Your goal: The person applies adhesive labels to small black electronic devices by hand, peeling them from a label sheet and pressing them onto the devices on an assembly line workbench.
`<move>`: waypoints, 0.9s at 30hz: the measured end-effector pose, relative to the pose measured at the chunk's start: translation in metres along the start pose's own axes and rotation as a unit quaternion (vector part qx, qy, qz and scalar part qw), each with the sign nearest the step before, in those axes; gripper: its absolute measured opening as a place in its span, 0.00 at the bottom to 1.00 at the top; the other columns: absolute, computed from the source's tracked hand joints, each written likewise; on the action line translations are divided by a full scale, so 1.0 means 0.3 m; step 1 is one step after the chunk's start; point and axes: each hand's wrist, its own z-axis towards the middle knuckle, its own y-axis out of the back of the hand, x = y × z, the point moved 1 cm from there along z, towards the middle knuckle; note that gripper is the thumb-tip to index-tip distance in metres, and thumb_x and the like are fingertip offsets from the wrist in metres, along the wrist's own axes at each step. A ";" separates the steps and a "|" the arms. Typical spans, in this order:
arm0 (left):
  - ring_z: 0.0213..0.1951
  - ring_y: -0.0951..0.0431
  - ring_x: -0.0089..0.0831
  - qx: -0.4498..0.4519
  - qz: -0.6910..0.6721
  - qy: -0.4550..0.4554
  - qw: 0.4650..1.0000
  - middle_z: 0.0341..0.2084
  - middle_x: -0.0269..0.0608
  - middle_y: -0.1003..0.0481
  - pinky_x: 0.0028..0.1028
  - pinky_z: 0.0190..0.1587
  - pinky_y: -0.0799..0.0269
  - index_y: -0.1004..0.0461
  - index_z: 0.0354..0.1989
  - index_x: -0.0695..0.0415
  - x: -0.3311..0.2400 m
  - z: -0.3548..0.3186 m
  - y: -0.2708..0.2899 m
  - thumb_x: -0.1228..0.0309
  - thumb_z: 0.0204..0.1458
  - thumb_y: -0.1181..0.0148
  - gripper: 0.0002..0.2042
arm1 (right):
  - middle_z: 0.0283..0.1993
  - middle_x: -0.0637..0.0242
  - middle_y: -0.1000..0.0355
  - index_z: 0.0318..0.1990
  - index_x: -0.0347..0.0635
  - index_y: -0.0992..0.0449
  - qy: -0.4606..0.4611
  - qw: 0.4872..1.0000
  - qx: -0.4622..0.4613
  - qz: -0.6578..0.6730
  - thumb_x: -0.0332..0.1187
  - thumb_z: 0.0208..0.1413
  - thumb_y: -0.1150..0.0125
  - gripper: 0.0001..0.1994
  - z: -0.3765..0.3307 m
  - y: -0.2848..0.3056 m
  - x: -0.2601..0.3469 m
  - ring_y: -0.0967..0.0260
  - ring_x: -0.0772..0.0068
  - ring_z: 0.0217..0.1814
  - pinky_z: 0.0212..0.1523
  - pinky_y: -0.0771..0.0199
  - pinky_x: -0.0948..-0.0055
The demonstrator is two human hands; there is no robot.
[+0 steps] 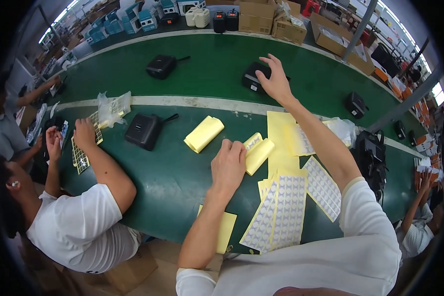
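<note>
My right hand (277,81) reaches over the far green belt with thumb and fingers apart, at the right side of a small black device with a rounded body (251,78). Whether the thumb touches it, I cannot tell. Closer in, my left hand (227,165) has its fingers curled into a pinch against the left edge of a rolled yellow label sheet (260,157); what lies between the fingertips is hidden. Another yellow roll (204,134) rests to the left of it. Several flat sheets of small pale labels (288,207) are fanned out below my right arm.
Black devices (161,66) with straps stand spaced along the belt; another (145,130) sits on the near table. A co-worker (79,222) works close on my left beside a yellow sheet (80,155). Clear plastic (341,129) and black gear (371,155) lie right. Cartons (256,17) line the back.
</note>
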 end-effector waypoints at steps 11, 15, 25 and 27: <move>0.30 0.25 0.38 -0.027 0.069 -0.083 0.994 0.24 0.40 0.30 0.36 0.27 0.28 0.33 0.31 0.57 0.014 0.024 -0.007 0.75 0.49 0.47 0.03 | 0.54 0.55 0.35 0.49 0.41 0.30 0.124 0.979 0.122 0.108 0.34 0.51 0.42 0.18 0.132 -0.339 0.200 0.34 0.50 0.53 0.53 0.34 0.62; 0.25 0.25 0.36 -0.025 0.093 -0.085 0.992 0.20 0.39 0.30 0.34 0.24 0.28 0.34 0.31 0.58 0.019 0.021 0.022 0.77 0.44 0.46 0.06 | 0.58 0.52 0.39 0.57 0.39 0.36 0.076 0.978 0.181 0.071 0.41 0.49 0.38 0.29 0.190 -0.465 0.281 0.38 0.50 0.58 0.57 0.35 0.60; 0.23 0.24 0.32 -0.026 0.095 -0.105 0.990 0.22 0.39 0.31 0.30 0.22 0.28 0.32 0.36 0.60 0.026 0.025 0.020 0.78 0.43 0.46 0.10 | 0.67 0.46 0.52 0.66 0.34 0.52 0.019 0.984 0.172 0.041 0.49 0.39 0.29 0.51 0.284 -0.704 0.399 0.53 0.46 0.69 0.65 0.43 0.57; 0.24 0.25 0.32 -0.036 0.088 -0.105 0.990 0.25 0.40 0.32 0.30 0.22 0.28 0.32 0.38 0.61 0.023 0.030 0.018 0.79 0.42 0.45 0.12 | 0.66 0.46 0.51 0.66 0.34 0.52 0.012 0.985 0.165 0.055 0.48 0.39 0.29 0.50 0.298 -0.713 0.397 0.52 0.46 0.69 0.65 0.43 0.58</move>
